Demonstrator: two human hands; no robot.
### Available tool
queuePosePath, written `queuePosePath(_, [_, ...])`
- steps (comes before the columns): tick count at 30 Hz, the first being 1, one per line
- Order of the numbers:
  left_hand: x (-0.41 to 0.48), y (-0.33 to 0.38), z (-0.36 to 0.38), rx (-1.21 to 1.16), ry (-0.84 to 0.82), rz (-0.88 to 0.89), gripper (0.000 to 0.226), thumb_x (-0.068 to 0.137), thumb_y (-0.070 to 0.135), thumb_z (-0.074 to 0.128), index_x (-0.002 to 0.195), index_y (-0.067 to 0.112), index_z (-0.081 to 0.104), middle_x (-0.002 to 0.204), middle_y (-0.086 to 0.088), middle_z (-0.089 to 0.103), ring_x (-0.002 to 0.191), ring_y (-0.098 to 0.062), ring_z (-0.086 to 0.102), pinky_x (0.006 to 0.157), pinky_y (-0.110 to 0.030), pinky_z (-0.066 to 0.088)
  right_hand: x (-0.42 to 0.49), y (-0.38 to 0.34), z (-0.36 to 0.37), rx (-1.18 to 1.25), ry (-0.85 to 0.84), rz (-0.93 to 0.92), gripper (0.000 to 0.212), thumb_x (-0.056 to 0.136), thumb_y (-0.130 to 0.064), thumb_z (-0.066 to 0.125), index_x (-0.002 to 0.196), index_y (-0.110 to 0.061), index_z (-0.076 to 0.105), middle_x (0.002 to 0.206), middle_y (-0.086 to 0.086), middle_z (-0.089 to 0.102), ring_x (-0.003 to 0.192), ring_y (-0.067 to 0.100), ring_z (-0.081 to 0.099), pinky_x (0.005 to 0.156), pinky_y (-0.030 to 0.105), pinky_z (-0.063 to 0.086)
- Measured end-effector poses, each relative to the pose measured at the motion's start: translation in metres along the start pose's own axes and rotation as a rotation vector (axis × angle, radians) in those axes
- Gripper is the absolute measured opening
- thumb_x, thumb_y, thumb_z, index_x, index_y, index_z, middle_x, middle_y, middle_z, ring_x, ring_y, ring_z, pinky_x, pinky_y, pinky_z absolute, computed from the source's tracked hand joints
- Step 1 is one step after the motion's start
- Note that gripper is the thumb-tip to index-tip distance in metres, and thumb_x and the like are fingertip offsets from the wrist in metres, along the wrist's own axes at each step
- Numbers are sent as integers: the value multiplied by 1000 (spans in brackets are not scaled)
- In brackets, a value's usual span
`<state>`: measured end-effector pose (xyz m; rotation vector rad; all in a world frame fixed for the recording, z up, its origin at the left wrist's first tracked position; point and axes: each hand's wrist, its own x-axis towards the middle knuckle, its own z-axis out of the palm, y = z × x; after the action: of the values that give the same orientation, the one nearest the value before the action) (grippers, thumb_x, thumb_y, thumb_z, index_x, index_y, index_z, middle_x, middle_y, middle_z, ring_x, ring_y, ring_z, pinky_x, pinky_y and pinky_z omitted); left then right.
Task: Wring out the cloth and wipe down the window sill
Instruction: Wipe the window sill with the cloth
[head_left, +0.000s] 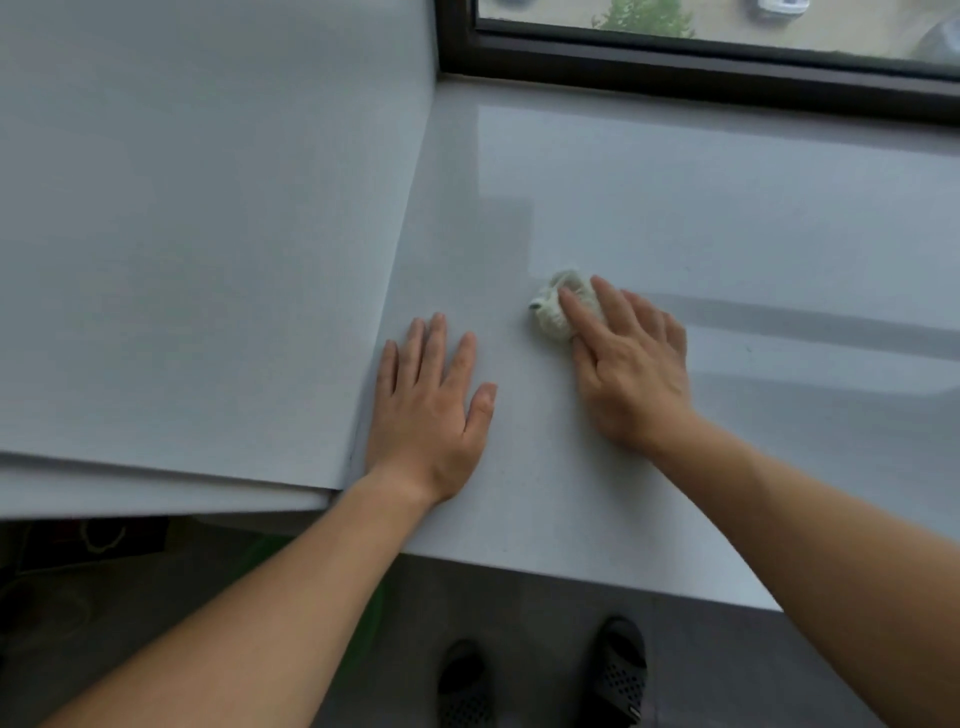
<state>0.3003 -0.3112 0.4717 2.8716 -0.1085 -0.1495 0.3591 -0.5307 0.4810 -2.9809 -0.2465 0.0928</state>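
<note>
A small, bunched pale-green cloth (553, 306) lies on the glossy white window sill (675, 218). My right hand (631, 364) lies flat over the cloth's near right part, its straight fingers pressing it onto the sill; part of the cloth is hidden under them. My left hand (428, 405) rests flat on the sill to the left of the cloth, fingers spread and holding nothing, close to the side wall.
A white side wall (208, 234) bounds the sill on the left. A dark window frame (701, 73) runs along the back. Below the sill's front edge are a grey floor, my dark perforated slippers (621, 670) and something green (363, 639) under my left forearm.
</note>
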Motion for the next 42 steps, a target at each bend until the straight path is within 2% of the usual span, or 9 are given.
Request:
queuePosePath(3, [1,-3,-2,-66,13,-1,78,91,65,-9,156,27,10,165,-2,-7,150,-14,-16,120,-40,-12,-11,-28,7,46,28,186,52,99,-45,27,151,-47,20,163,-6,17,145,25,18,114,44,9])
queuePosePath(9, [3,-9,-10,-192,42,2,73,94,62,1,153,29,29,166,-3,5,151,-14,-7,121,-37,-11,-73,-25,9,-44,-17,-254,52,98,-44,38,149,-47,30,158,-4,32,140,27,30,112,43,18])
queuePosePath(14, [6,-9,-13,-181,52,9,65,93,58,8,146,37,40,165,-4,12,152,-19,0,121,-41,-8,-80,-56,10,60,59,133,57,93,-39,42,148,-45,32,160,-4,27,142,28,27,113,44,13])
queuePosePath(20, [10,-22,-17,-191,35,40,62,94,58,10,142,41,44,164,-2,15,151,-16,1,120,-38,-11,-129,-58,17,-6,22,-222,56,94,-37,46,148,-44,35,157,-2,35,141,28,32,114,45,20])
queuePosePath(26, [18,-20,-13,-124,42,-10,49,91,48,31,134,33,51,162,-11,19,151,-27,4,119,-47,-10,-110,-65,11,70,83,211,59,93,-34,46,149,-43,32,160,-2,26,143,29,25,115,47,15])
queuePosePath(31, [28,6,-12,-220,64,40,44,92,39,35,127,21,55,158,-13,31,150,-27,12,120,-44,-6,-134,-45,14,-25,2,-214,56,95,-42,41,150,-45,29,160,-3,29,143,28,28,115,45,18])
queuePosePath(33, [32,15,-9,-251,56,61,48,92,39,34,133,22,53,159,-10,29,150,-24,12,121,-44,-5,-124,-12,8,-49,21,-129,56,95,-42,43,150,-45,31,159,-2,30,142,29,29,114,45,19])
queuePosePath(37, [45,30,-6,-246,63,-34,50,93,42,31,139,30,48,161,-3,25,151,-21,9,119,-52,-9,-105,-9,3,43,101,296,51,98,-43,38,149,-45,31,160,-2,26,142,28,24,114,47,15])
queuePosePath(42, [56,40,-3,-126,58,-114,49,98,42,29,146,36,37,164,1,15,151,-22,4,117,-59,-9,-132,-31,11,-38,50,-132,62,91,-40,47,150,-43,30,159,-2,30,142,29,29,113,46,18])
